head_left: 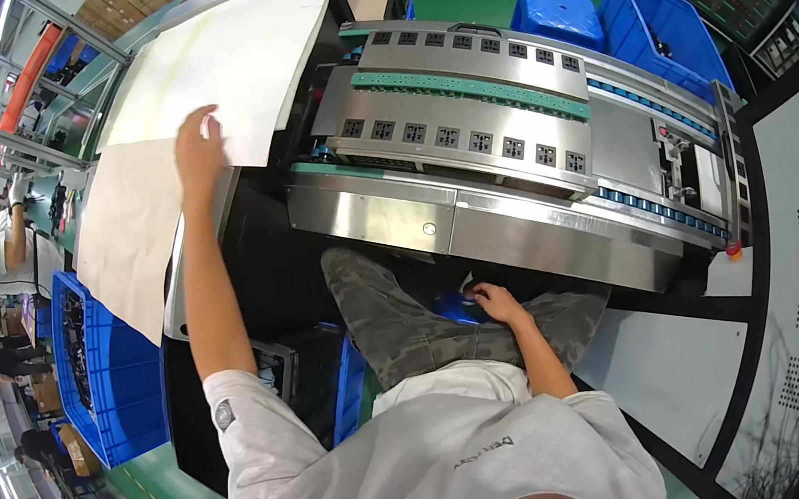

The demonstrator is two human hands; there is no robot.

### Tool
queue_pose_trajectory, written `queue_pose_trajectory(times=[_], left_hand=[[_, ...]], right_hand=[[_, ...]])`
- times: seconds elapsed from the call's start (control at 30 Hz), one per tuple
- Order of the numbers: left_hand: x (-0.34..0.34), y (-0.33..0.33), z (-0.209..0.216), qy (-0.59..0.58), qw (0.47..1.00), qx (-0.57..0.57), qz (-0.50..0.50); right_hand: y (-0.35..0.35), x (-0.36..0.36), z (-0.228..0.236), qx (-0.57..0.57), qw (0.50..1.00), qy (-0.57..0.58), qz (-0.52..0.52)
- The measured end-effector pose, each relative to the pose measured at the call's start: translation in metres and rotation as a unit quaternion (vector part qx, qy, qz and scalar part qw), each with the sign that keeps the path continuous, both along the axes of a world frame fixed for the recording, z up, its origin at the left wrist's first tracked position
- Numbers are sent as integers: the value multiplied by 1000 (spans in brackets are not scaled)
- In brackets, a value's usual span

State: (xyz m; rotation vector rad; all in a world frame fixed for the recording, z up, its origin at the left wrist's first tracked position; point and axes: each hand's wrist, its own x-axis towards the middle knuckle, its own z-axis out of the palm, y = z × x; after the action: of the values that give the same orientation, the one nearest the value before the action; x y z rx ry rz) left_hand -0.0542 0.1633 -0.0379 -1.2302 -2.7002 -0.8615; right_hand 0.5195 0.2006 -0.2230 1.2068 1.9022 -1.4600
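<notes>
My left hand (200, 157) reaches up over a broad white sheet (238, 54) on the bench at the left. Its thumb and forefinger are bent but apart, with white showing between them; I make out no object there. Below the white sheet lies a beige paper sheet (128, 220). My right hand (499, 304) is low between my knees, its fingers closed at the edge of a small dark-blue shiny thing (458, 308). What these fingers hold is too small and shaded to name.
A metal machine (395, 215) with rows of black sockets (448, 136) and a green strip (470, 91) stands ahead. Blue bins stand at left (125, 387) and far right (658, 29). A red button (734, 251) sits at the machine's right end. Another person (1, 246) works at far left.
</notes>
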Motion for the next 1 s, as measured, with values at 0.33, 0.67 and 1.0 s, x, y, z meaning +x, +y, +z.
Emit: queue_pose_trajectory(times=[0.33,0.67,1.0], left_hand=[[-42,-44,4,-3,941,-275,195],[-66,-52,11,14,960,-225,166],[-61,-57,16,44,958,-218,181]], right_hand=[[6,-4,6,30,999,8,6],[2,-22,15,33,999,40,5],[55,-121,158,59,943,324,49]])
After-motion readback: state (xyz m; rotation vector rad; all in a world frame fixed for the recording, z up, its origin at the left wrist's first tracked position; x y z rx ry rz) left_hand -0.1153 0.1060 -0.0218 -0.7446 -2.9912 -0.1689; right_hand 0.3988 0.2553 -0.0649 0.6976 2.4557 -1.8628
